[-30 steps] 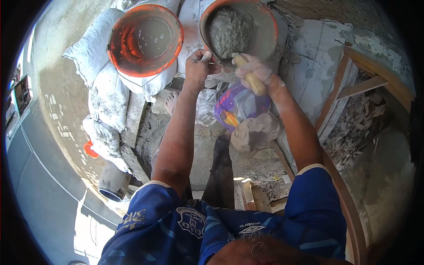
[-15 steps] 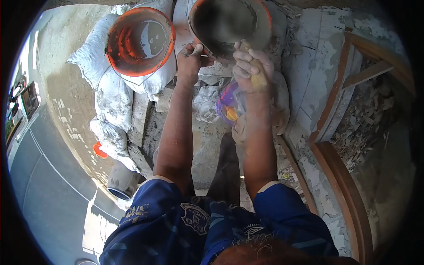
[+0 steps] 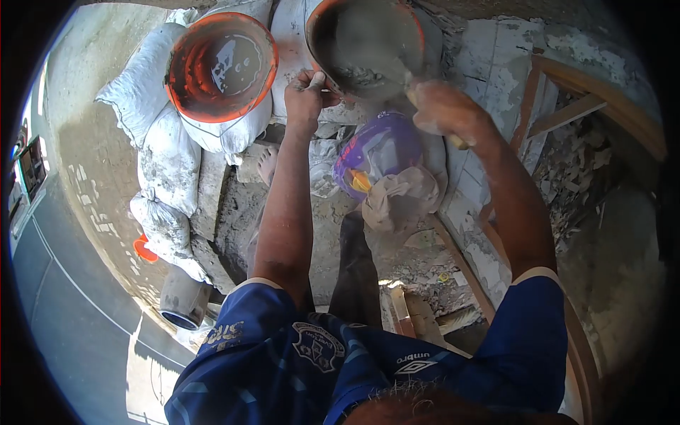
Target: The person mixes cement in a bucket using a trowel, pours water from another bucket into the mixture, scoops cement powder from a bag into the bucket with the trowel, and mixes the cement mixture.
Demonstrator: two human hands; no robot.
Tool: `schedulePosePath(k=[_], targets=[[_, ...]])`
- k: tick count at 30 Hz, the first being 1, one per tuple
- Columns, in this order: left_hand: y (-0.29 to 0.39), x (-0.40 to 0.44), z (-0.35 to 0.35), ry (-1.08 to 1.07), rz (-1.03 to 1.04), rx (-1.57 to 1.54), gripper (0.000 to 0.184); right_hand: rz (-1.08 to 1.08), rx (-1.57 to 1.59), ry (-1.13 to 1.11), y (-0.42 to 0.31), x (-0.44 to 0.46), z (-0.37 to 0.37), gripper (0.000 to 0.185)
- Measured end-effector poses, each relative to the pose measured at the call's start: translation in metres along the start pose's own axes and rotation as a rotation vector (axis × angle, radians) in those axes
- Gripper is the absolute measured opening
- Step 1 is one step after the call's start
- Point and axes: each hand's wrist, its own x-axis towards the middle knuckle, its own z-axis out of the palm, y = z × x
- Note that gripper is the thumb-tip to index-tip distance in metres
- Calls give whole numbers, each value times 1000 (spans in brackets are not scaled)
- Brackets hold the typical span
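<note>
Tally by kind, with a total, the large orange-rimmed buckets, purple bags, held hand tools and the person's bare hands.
Large orange-rimmed buckets: 2
Purple bag: 1
Held hand tool: 1
Bare hands (left hand, right hand): 2
Total: 6

1. Stacked wht sacks [image 3: 168, 156]: orange bkt [image 3: 222, 118] w/ liquid [image 3: 237, 64] on top, L; orange-rimmed bkt [image 3: 327, 39] w/ grey mix [image 3: 363, 74] just R of it, base hidden.
2. Grey ground [image 3: 324, 227], ctr: purple plastic bag [image 3: 379, 134] & crumpled paper bag [image 3: 398, 198], touching; undersides hidden.
3. Ground, lower R: rubble [image 3: 443, 273] + wood offcuts [image 3: 419, 315].
4. Far R: debris [image 3: 567, 166] next to wooden frame [image 3: 567, 117].
</note>
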Motion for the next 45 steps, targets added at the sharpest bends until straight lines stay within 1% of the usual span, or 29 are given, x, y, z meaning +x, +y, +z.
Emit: schedulePosePath(k=[1,2,4,6,9,11,14,16,17,18,19,21,22,23,24,25,27,29,31,32,33,35,37,38,40,41,43,44,45], targets=[[-2,-1,-1,7,-7,-12,15,46,50,45,7,-9,-17,30],[-3,-1,-1,7,-3,-12,15,42,42,36,10,1,-20,30],[-3,1,5,-10,10,-14,15,-28,4,160,22,32,-26,28],[-3,1,4,3,10,-20,14,87,-55,21,-24,63,-13,32],[-2,1,0,26,8,-26,14,86,-142,74,-40,52,27,35],[-3,-2,0,18,-10,-39,13,58,-211,-88,-34,9,-6,36],[2,0,2,4,-16,-46,13,81,-302,-103,-18,-6,-53,39],[1,-1,3,8,4,-23,13,81,-364,70,-19,3,-70,34],[2,-2,3,3,-3,-50,14,91,-353,121,-23,25,-71,32],[0,-3,4,5,-4,-52,14,98,-340,174,-33,47,-68,30],[-2,-2,3,11,-11,-60,14,94,-340,176,-44,56,-53,30],[-2,0,-1,22,-25,-65,13,-19,-407,216,-60,70,-16,28],[-2,-2,-1,16,-20,-36,14,-18,-407,202,-63,57,-11,28],[0,-1,-1,11,-4,-16,15,-27,-394,139,-63,37,-10,26],[3,0,-1,13,0,-31,15,-37,-386,80,-61,24,-14,25],[2,0,-1,0,-9,-28,15,-33,-398,76,-57,13,-29,25],[-2,1,-1,-22,-9,-10,14,-83,-571,47,-50,-8,-69,24],[1,0,-1,-13,-16,-2,14,-6,-560,-4,-45,9,-95,33],[-3,2,-3,-4,-1,11,14,28,-506,210,-15,55,-93,30],[-4,2,-4,-4,-6,16,14,29,-500,207,2,73,-92,30],[-3,2,-3,-3,0,3,14,-85,-530,128,20,86,-90,29],[-2,-3,-1,14,-10,-17,15,-210,-548,35,32,105,-68,27],[-5,-2,-3,33,-20,-14,15,-21,-674,-494,28,117,-45,20],[-5,-2,-3,39,-21,-9,15,-27,-678,-498,32,114,-40,20],[-3,-2,-4,50,-12,15,15,374,220,-514,34,87,-40,15],[-3,-2,-4,52,-22,3,15,376,217,-509,41,80,-34,15],[-2,-1,-4,60,-25,-12,15,373,797,-534,52,74,-8,27],[-1,-1,-4,64,-35,-21,15,367,794,-533,50,70,3,27],[-2,-1,-5,68,-48,-26,15,319,1073,-550,47,62,16,31]])
